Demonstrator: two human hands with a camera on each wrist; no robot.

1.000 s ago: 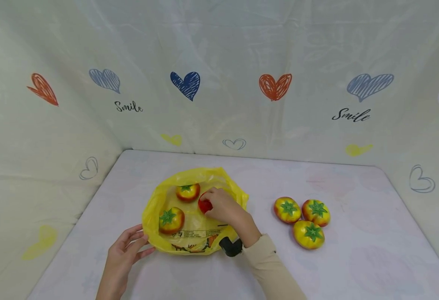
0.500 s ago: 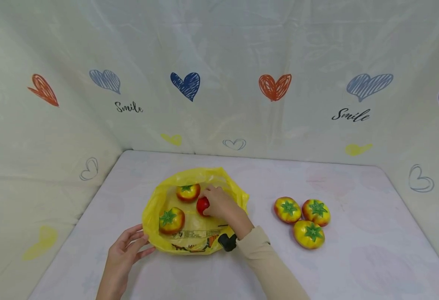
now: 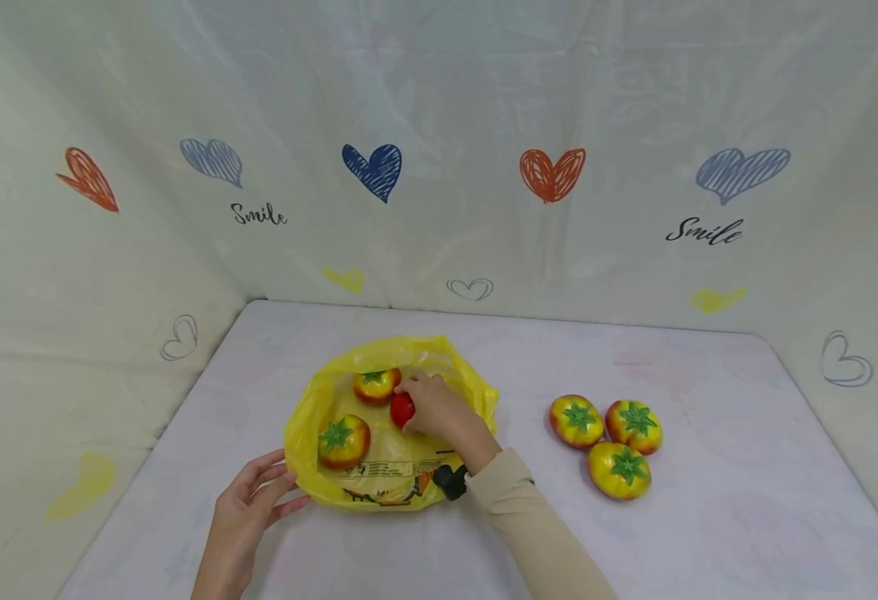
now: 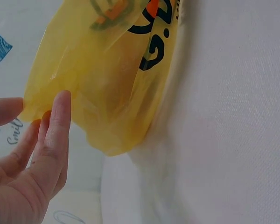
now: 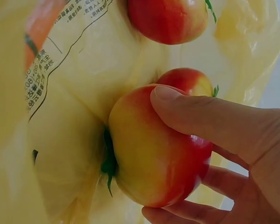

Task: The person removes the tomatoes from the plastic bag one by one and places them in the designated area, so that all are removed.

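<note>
A yellow plastic bag (image 3: pixel 309 417) stands with its mouth spread wide on the table. My left hand (image 3: pixel 247 500) pinches its left rim between thumb and fingers (image 4: pixel 60 112). Inside the bag, my right hand (image 3: pixel 439 408) grips a red-and-yellow tomato (image 5: pixel 154 149), thumb on one side and fingers curled round the other. The held tomato's green leaves face the bag's printed wall in the right wrist view. Two more tomatoes lie in the bag, one at the front left (image 3: pixel 344 442) and another farther back (image 3: pixel 376 387).
To the right of the bag, three tomatoes sit close together on the table: one at left (image 3: pixel 576 421), one at right (image 3: pixel 634 426) and one in front (image 3: pixel 619 471). A white curtain (image 3: pixel 454 242) printed with hearts rises behind the table (image 3: pixel 731 467).
My right hand has shifted slightly left inside the bag with its tomato, towards the other two. The left hand stays at the rim.
</note>
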